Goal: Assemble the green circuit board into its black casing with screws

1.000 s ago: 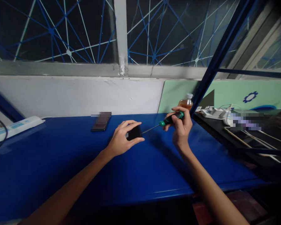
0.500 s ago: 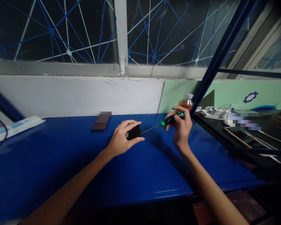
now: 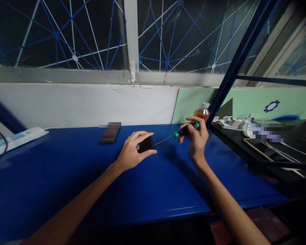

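Glossy blue tabletop (image 3: 142,190), observed: mid-table, left hand (image 3: 129,149) pinches a small black rectangular block (image 3: 146,145); right hand (image 3: 197,137) clasps a green-and-black screwdriver (image 3: 176,134) aimed into its end. Advised: brace block, hold screwdriver straight.

Gear emblem (image 3: 271,106) on green panel (image 3: 250,98), white characters (image 3: 215,119) illegible

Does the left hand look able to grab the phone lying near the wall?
Probably yes: nothing visible stands between the left hand and the phone, though that hand grips a black object and would likely need to release it first.
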Demonstrator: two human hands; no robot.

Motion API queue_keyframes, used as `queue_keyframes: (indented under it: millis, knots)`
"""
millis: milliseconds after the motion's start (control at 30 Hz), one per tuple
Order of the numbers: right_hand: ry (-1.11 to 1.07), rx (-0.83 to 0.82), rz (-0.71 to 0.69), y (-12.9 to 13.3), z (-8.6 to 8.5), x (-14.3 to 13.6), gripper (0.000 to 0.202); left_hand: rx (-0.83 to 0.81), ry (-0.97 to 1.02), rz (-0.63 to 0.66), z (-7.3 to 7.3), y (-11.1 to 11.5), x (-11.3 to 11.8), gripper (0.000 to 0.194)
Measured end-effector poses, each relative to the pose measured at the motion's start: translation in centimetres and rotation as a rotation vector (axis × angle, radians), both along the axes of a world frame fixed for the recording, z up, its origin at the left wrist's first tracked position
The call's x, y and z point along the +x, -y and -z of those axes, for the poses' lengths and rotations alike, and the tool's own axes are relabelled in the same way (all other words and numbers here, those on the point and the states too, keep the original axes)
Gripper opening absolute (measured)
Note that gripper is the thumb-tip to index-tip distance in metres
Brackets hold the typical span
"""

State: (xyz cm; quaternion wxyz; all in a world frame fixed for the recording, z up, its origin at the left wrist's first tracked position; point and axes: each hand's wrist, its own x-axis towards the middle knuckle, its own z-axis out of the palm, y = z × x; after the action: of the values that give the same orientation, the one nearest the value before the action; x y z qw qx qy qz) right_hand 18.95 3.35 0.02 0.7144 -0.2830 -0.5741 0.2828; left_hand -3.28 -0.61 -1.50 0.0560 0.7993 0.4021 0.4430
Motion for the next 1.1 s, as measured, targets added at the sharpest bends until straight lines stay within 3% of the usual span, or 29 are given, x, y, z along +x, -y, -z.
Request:
queue_keyframes:
  millis: [167, 400, 700, 933, 1100]
  knots:
    - [0.007, -0.004, -0.025, 0.1, -0.2, 0.0, 0.021, 0.003, 0.002, -0.001, 0.0, 0.0, 0.0, 0.050]
    - [0.060, -0.022, 0.172, 0.9, -0.9, -0.4, 0.023, -0.004, -0.006, 0.009, -0.2, 0.0, 0.1, 0.049]
    - [-0.011, 0.018, -0.001, 0.2, -0.3, -0.1, 0.020, -0.011, -0.015, -0.005, -0.1, 0.1, 0.1, 0.050]
    - [0.073, -0.017, 0.204, 0.7, -0.9, -0.2, 0.021, -0.010, -0.021, 0.005, -0.2, 0.0, 0.0, 0.050]
    - [0.029, 0.001, 0.049, 0.5, -0.7, -0.1, 0.018, 0.002, -0.022, 0.000, -0.2, 0.0, 0.1, 0.050]
